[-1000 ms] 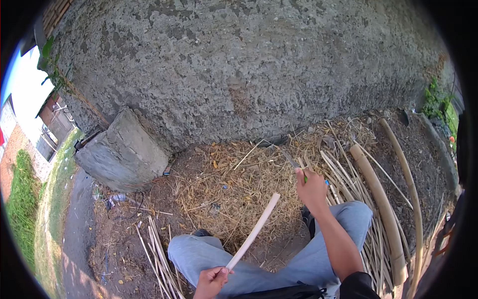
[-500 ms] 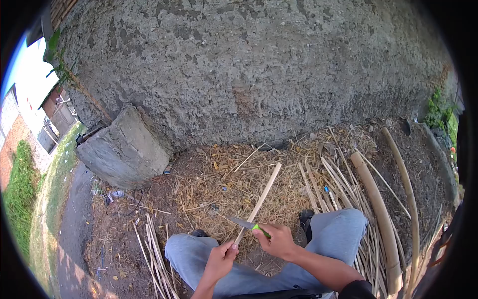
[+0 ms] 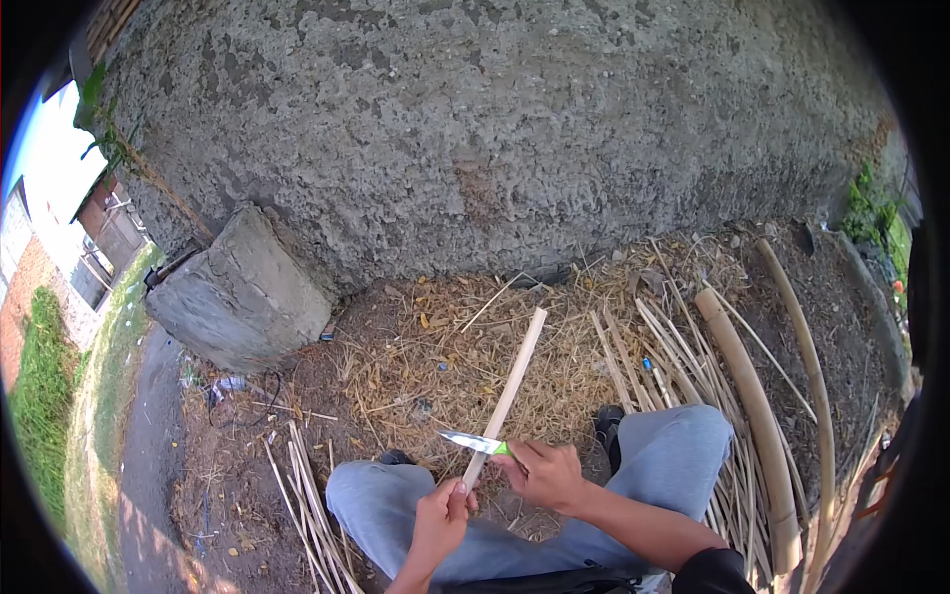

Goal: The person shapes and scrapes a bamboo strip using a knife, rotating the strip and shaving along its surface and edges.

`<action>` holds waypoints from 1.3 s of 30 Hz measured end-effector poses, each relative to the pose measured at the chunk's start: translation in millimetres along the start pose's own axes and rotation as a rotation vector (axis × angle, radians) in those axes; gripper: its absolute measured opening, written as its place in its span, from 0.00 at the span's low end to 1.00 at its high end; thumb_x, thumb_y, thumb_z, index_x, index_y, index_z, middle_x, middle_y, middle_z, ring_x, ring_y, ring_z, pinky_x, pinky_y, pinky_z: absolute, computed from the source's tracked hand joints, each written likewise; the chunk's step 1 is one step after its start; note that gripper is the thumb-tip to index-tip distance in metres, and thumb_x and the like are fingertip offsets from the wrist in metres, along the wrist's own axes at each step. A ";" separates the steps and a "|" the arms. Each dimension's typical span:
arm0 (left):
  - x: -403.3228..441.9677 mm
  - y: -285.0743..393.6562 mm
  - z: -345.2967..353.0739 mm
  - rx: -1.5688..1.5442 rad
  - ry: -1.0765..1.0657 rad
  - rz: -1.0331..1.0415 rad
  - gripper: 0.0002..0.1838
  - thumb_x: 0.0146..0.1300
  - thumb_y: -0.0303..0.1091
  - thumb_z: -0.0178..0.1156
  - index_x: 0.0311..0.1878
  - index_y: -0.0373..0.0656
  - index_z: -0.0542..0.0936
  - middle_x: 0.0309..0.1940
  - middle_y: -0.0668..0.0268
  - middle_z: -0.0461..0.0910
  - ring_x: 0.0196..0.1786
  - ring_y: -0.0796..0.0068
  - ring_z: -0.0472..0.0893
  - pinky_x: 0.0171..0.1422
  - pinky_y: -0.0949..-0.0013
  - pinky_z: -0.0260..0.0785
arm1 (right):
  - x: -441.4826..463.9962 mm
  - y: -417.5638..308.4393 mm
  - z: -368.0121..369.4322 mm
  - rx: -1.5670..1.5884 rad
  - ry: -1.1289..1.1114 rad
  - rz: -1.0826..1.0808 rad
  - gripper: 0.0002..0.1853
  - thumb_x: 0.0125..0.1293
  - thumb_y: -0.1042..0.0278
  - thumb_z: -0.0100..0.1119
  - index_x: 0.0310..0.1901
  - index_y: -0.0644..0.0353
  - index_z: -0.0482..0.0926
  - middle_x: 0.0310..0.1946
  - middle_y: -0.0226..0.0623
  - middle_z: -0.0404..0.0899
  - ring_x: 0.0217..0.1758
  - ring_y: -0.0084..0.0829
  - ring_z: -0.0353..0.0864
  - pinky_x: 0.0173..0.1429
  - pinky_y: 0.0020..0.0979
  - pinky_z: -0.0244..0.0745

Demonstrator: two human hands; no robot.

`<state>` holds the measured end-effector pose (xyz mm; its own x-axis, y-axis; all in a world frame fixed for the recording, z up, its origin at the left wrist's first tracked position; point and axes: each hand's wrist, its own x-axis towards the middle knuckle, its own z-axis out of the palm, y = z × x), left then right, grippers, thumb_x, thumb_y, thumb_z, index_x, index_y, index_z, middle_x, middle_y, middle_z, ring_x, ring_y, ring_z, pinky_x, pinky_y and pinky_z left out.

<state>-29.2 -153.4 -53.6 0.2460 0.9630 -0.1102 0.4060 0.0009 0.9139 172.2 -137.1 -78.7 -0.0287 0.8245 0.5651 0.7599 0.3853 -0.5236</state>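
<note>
A pale bamboo strip (image 3: pixel 519 371) slants up and away from my left hand (image 3: pixel 440 522), whose fingers are wrapped round its lower end. My right hand (image 3: pixel 547 477) grips a knife (image 3: pixel 475 442) by its green handle. The blade lies across the strip just above my left hand, its tip pointing left. Both hands are close together above my lap, between my bent knees.
Split strips (image 3: pixel 305 505) lie left of my knee, and more strips (image 3: pixel 685 348) lie at the right beside a thick bamboo pole (image 3: pixel 749 416) and a curved pole (image 3: pixel 807 366). A rough wall (image 3: pixel 495 129) and a concrete block (image 3: pixel 242 297) stand ahead.
My right hand has come down and left with the knife, from away on the right to the strip. The strip now points more upright, and my left hand has risen slightly.
</note>
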 end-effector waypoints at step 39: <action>-51.1 -2.3 -14.0 0.081 0.159 -0.010 0.14 0.76 0.32 0.49 0.46 0.37 0.83 0.20 0.67 0.74 0.24 0.81 0.72 0.29 0.71 0.65 | 3.5 -0.5 2.1 -0.069 0.086 -0.155 0.15 0.67 0.52 0.66 0.36 0.55 0.81 0.18 0.30 0.77 0.14 0.31 0.77 0.14 0.34 0.67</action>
<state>-55.0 -198.9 -44.5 0.1019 0.9935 -0.0506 0.4787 -0.0044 0.8780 170.4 -133.6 -77.8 -0.0957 0.7177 0.6897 0.7934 0.4735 -0.3826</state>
